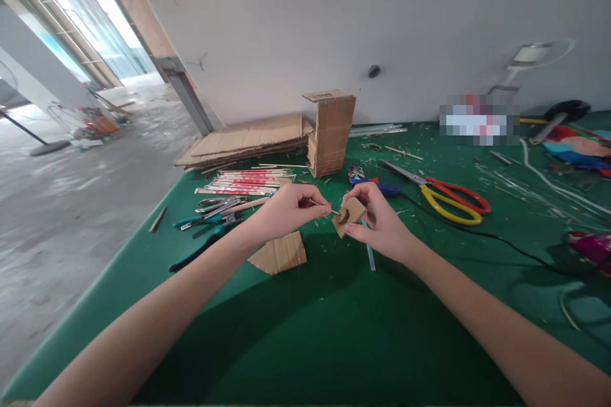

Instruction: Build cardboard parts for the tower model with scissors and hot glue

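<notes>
In the middle of the head view, my left hand (289,211) pinches a thin wooden stick (335,212). Its tip meets a small piece of cardboard (354,207) that my right hand (379,222) grips between thumb and fingers. A dark curved mark or cut shows on that piece; I cannot tell which. Below my left hand, a larger cardboard cutout (281,254) with a pointed side lies flat. A clear strip, perhaps a glue stick (371,258), lies under my right hand. Behind that hand is a blue-handled tool (389,190) with a black cord, partly hidden.
Scissors (436,194) with red and yellow handles lie on the right of the green table (305,343). Left are pliers (205,248) and wrapped chopsticks (243,181). Behind stand a folded cardboard form (334,133) and stacked cardboard sheets (252,137), before a white panel (286,38).
</notes>
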Demonstrator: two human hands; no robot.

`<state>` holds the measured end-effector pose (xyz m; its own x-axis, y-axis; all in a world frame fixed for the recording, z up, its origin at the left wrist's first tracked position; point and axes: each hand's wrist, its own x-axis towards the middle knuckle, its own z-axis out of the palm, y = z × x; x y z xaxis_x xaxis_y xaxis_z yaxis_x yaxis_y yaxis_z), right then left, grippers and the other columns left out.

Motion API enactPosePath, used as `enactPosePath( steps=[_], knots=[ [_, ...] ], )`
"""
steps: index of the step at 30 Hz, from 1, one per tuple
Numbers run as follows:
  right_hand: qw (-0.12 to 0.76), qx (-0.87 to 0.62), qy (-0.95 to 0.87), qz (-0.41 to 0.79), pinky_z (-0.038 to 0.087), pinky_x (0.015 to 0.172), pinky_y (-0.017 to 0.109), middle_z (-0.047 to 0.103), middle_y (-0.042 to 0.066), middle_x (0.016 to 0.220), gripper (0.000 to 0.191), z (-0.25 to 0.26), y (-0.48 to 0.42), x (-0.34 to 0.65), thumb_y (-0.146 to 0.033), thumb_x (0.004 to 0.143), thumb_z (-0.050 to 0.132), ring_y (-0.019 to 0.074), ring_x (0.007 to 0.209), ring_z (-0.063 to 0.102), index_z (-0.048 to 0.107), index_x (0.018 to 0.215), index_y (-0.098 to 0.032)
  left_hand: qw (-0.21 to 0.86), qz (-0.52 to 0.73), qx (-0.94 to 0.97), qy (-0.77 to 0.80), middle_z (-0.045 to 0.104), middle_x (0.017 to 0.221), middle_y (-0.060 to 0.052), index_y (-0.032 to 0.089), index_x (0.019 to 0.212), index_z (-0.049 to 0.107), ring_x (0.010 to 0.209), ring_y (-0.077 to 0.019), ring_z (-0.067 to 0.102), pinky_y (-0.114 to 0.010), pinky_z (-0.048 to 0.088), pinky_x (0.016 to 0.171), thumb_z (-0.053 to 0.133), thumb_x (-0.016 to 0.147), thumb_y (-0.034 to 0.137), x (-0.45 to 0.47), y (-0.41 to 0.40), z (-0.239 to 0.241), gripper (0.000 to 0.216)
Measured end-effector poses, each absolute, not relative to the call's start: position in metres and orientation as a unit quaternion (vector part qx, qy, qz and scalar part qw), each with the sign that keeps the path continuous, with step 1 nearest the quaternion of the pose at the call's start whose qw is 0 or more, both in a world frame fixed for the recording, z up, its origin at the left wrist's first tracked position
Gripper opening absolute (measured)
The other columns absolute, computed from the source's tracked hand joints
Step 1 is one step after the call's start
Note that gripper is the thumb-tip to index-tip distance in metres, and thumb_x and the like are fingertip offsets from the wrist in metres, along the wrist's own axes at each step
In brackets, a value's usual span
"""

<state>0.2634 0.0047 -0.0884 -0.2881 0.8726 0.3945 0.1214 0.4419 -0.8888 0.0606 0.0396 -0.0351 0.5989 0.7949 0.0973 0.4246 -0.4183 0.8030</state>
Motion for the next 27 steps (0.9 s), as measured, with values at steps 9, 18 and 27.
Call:
enactPosePath(
  steps=[9,18,27],
  knots=[
    [0.465,-0.370,-0.699,0.397,0.050,0.077,0.035,0.049,0.000,0.094,0.035,-0.0841,0.0026,0.2630,-0.018,0.074,0.063,0.0153,0.084,0.055,0.039,0.097,-0.026,0.367,0.231,0.818,0.378,0.060,0.068,-0.001,0.017,0.078,0.066,0.057,-0.0089,0.046,-0.024,0.035,0.052,0.058,0.081,0.038,0.0585,0.0416,-0.0340,0.023],
    [0.465,-0.372,-0.697,0.399,0.051,0.077,0.036,0.050,0.001,0.093,0.034,-0.0841,0.0025,0.2633,-0.020,0.075,0.062,0.0161,0.084,0.056,0.038,0.098,-0.026,0.368,0.231,0.816,0.380,0.059,0.069,-0.001,0.017,0.078,0.066,0.058,-0.0093,0.047,-0.024,0.035,0.053,0.058,0.081,0.039,0.0572,0.0434,-0.0345,0.024],
    [0.465,-0.375,-0.696,0.399,0.051,0.076,0.037,0.051,0.001,0.092,0.033,-0.0836,0.0026,0.2632,-0.022,0.075,0.062,0.0169,0.085,0.056,0.038,0.097,-0.026,0.370,0.239,0.814,0.378,0.060,0.069,-0.001,0.017,0.077,0.065,0.059,-0.0089,0.047,-0.024,0.035,0.053,0.058,0.081,0.037,0.0566,0.0451,-0.0348,0.022]
  ],
)
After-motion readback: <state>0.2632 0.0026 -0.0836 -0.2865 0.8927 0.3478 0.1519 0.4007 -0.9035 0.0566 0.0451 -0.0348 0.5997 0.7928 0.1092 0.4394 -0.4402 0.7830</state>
